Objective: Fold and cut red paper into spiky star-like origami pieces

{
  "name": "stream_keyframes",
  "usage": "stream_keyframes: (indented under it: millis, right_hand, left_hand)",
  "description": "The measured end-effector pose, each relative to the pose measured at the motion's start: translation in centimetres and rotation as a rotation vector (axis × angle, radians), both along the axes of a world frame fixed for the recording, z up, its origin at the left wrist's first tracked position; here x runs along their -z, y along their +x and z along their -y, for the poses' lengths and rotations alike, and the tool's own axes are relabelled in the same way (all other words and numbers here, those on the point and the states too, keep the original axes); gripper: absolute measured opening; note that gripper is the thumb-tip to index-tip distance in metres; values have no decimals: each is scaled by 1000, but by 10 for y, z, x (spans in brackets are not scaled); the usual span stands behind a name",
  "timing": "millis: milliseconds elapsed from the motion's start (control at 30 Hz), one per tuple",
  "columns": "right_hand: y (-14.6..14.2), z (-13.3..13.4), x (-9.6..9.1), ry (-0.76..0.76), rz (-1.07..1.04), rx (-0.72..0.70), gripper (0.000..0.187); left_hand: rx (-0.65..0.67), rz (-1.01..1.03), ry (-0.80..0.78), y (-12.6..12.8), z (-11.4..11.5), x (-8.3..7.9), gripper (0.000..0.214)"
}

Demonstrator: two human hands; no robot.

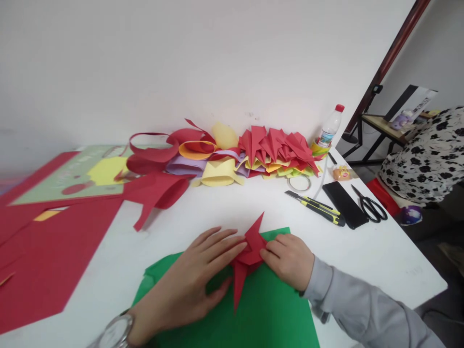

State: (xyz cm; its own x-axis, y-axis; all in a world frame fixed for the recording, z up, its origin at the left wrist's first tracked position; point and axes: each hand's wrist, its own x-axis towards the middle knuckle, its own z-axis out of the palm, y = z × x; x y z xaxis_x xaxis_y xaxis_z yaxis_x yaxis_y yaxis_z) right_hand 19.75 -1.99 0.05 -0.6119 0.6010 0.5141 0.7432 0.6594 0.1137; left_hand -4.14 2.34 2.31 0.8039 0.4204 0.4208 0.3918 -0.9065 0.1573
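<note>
A red folded paper pinwheel (pixel 253 247) with pointed arms lies on a green sheet of paper (pixel 268 314). From the left, my left hand (pixel 203 270) reaches over it with fingers stretched out and the fingertips resting on its left side; the thumb is apart below. My right hand (pixel 288 258) is closed, pinching the pinwheel's right point between thumb and fingers. One arm of the pinwheel points up and away, another down towards me. The tips of my right fingers hide part of the right point.
Along the wall lie several red folded paper shapes (pixel 277 145), rolled paper pieces (pixel 217 171) and a bottle (pixel 329 126). At right are a tape roll (pixel 299 182), cutters (pixel 319 209), a black phone-like slab (pixel 345 205) and scissors (pixel 369 205). Red sheets (pixel 61 261) cover the left.
</note>
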Motion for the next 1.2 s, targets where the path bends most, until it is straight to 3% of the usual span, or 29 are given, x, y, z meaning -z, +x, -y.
stream_keyframes:
  millis: [233,333,400,467,533,633,700,733,800,867,933,1067,1200]
  right_hand:
    - [8,-3,1,-66,-28,-69,10]
    - [5,-2,-2,-76,-31,-91,27]
    - [2,0,-6,-15,-50,-73,28]
    - [0,3,-11,76,-92,-36,17]
    - [0,5,-16,116,-178,-22,21]
    - [5,5,-24,-73,-449,-54,26]
    - [8,4,-29,-404,-738,-53,24]
    - [9,3,-30,-593,-902,-46,24]
    - [9,0,-32,-928,-1208,-35,28]
    - [7,-1,-31,-1128,-1423,-35,34]
    - [5,-2,-29,-1251,-1516,-30,35]
    - [3,-1,-27,-1395,-1491,-11,37]
    - [5,-1,-23,-1448,-1386,2,39]
  left_hand:
    - [105,-8,68,5,-1,11,40]
    - [158,8,173,7,1,10,38]
    - [155,25,244,9,4,6,38]
    - [136,55,285,10,7,0,40]
    - [106,103,261,9,11,-8,39]
    - [-102,280,50,-1,15,-16,34]
    - [-342,493,-212,-10,14,-14,39]
    - [-384,632,-379,-14,12,-11,44]
    - [-216,750,-707,-17,8,-4,50]
    - [-77,809,-948,-13,5,0,65]
    - [-35,837,-1111,-1,8,-1,69]
    - [-299,714,-1440,27,21,-14,38]
    - [-374,671,-1593,37,28,-19,23]
